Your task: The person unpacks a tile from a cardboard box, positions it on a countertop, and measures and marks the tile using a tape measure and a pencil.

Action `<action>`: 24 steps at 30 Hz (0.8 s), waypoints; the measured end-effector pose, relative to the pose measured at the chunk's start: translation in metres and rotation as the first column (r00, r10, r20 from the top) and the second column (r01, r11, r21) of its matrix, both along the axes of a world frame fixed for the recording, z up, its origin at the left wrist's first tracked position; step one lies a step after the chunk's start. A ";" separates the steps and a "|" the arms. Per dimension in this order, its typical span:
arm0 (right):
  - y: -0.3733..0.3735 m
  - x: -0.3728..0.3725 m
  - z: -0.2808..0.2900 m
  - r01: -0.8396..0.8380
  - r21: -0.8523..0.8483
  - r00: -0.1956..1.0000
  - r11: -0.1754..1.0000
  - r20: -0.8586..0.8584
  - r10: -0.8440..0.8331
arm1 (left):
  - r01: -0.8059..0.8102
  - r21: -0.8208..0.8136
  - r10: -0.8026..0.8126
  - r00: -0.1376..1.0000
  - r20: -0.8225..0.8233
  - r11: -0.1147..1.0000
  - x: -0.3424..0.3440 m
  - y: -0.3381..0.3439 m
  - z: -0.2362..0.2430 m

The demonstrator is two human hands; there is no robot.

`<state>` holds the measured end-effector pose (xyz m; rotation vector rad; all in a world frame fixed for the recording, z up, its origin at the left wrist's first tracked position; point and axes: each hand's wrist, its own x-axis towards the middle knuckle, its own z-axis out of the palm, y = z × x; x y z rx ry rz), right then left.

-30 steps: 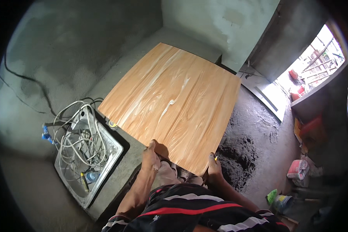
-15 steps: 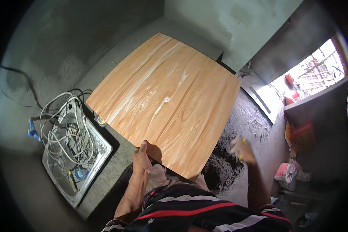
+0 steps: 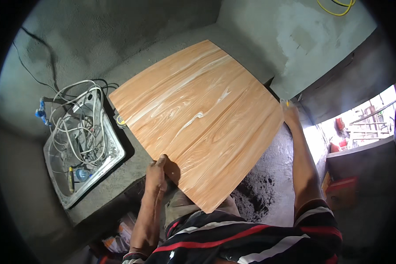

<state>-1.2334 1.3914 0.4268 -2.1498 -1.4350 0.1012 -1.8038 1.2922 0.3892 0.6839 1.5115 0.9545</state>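
A large square wood-grain tile [image 3: 198,119], orange-brown with pale streaks, is held above a grey cement counter [image 3: 132,149]. My left hand [image 3: 156,174] grips its near left edge, thumb on top. My right hand [image 3: 290,115] reaches far out to the tile's right corner and touches its edge; a small yellow item shows at the fingers. The tile hides most of the counter under it.
A metal sink [image 3: 81,141] set in the counter at left holds a tangle of white cables, a blue bottle and a screwdriver. Cement walls rise behind. Dark mortar [image 3: 255,198] lies on the floor at right, near a bright doorway [image 3: 356,127].
My right hand left the tile's near corner and moved out along the right edge to the far right corner. The tile has shifted and turned slightly. My left hand kept its grip.
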 end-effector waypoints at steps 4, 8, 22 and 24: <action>0.064 0.016 -0.022 0.029 -0.195 0.990 0.980 0.139 -0.001 | -0.185 -0.062 0.195 0.957 0.213 0.981 0.004 -0.002 -0.008; 0.115 0.045 -0.056 0.000 -0.263 0.984 0.965 0.172 0.047 | -0.232 0.014 0.226 0.959 0.171 0.973 0.019 -0.004 0.012; 0.158 0.071 -0.101 -0.252 -0.268 0.949 0.930 -0.256 0.183 | -0.303 0.386 0.477 0.704 -0.526 0.872 0.043 -0.002 -0.024; 0.153 0.080 -0.095 -0.278 -0.280 0.913 0.919 -0.374 0.162 | -0.428 0.269 0.505 0.734 -0.454 0.863 0.061 0.005 -0.006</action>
